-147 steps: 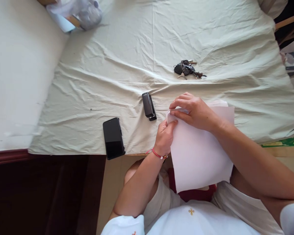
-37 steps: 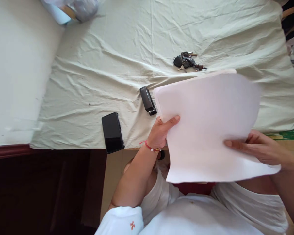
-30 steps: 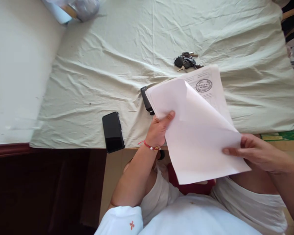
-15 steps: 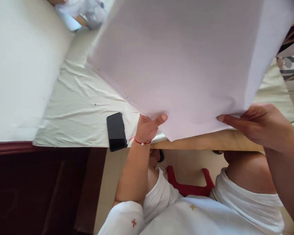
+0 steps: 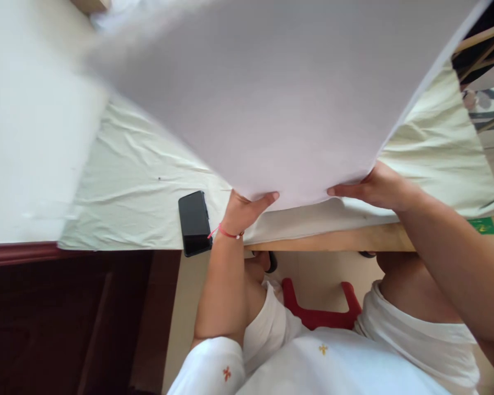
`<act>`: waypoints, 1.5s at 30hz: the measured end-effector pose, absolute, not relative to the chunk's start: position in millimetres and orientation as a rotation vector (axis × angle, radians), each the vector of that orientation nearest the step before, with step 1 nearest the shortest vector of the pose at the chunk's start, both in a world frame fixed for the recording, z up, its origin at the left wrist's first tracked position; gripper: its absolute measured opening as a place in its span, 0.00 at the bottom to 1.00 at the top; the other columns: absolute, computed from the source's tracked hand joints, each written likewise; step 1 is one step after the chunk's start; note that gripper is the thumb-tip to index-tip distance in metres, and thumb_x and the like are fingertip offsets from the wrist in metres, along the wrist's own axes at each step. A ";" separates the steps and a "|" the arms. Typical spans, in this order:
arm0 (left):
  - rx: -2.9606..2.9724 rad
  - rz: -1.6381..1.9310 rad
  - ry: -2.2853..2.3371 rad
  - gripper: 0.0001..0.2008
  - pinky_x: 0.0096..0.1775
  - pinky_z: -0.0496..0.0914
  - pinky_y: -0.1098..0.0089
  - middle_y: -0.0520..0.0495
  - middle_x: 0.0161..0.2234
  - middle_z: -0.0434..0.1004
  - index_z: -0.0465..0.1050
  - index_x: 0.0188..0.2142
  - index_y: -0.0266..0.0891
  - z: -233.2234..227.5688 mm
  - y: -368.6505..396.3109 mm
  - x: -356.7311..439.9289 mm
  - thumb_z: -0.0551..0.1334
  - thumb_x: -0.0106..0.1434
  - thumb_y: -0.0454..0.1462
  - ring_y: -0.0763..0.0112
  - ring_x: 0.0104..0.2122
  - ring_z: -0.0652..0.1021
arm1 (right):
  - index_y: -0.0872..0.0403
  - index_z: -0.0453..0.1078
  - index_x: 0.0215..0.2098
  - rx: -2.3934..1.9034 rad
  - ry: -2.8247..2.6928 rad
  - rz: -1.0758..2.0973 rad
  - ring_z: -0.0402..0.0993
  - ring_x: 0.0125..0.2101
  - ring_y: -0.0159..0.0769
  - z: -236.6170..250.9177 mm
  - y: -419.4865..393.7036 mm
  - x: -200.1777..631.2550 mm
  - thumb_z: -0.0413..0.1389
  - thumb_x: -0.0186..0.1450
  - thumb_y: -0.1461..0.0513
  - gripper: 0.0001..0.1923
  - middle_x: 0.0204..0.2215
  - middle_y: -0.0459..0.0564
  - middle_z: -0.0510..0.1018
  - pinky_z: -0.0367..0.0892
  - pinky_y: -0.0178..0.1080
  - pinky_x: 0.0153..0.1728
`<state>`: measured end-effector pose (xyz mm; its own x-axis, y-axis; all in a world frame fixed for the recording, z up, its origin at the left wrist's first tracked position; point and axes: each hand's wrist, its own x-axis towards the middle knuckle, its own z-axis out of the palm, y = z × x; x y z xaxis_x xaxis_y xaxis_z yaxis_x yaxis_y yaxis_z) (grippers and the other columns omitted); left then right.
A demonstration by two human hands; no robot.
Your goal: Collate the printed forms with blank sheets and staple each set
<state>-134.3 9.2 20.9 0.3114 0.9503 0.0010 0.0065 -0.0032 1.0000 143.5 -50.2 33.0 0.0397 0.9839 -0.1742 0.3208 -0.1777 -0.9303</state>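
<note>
Paper sheets [image 5: 271, 99]: I see them lifted close to my camera, blurred along the far left edge, filling most of the upper view and hiding much of the table behind.
Left hand [image 5: 245, 207]: I have it pinched on the lower left edge of the sheets, thumb on the near face, fingers tucked behind; a red bracelet [image 5: 224, 232] sits on the wrist.
Right hand [image 5: 374, 189]: closed on the lower right edge, thumb pressed flat on the near face.
Position: the sheets rise up and away from both grips, above the cloth-covered table [image 5: 148, 181].
Phone [image 5: 195, 222]: lies flat on the cloth at the near table edge, just left of my left hand, not touching it.
</note>
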 end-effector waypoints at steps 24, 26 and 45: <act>0.657 0.821 0.891 0.20 0.59 0.73 0.54 0.42 0.48 0.86 0.83 0.42 0.39 5.8 -23.4 -86.0 0.78 0.51 0.44 0.51 0.55 0.81 | 0.53 0.79 0.42 -1.751 -0.549 1.939 0.83 0.37 0.40 31.2 -141.7 160.3 0.71 0.56 0.54 0.19 0.41 0.52 0.85 0.79 0.34 0.34; 0.645 0.821 0.880 0.20 0.59 0.73 0.54 0.42 0.46 0.86 0.84 0.41 0.39 5.2 -25.6 -83.1 0.79 0.50 0.44 0.52 0.53 0.82 | 0.50 0.77 0.47 -1.757 -0.504 1.867 0.83 0.36 0.39 31.3 -143.4 163.9 0.69 0.59 0.51 0.21 0.42 0.52 0.84 0.78 0.33 0.33; 0.498 0.765 0.949 0.19 0.56 0.77 0.52 0.43 0.43 0.87 0.82 0.42 0.37 6.7 -17.4 -89.7 0.77 0.50 0.39 0.52 0.48 0.84 | 0.44 0.75 0.49 -1.721 -0.649 1.853 0.78 0.48 0.47 25.7 -181.2 169.0 0.69 0.56 0.57 0.22 0.51 0.48 0.81 0.74 0.37 0.44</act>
<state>-89.7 -17.4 6.7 0.3587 0.7662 -0.5332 -0.3583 0.6405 0.6793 169.0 -181.2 25.7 -0.0535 0.6644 -0.7454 -0.0539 -0.7473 -0.6623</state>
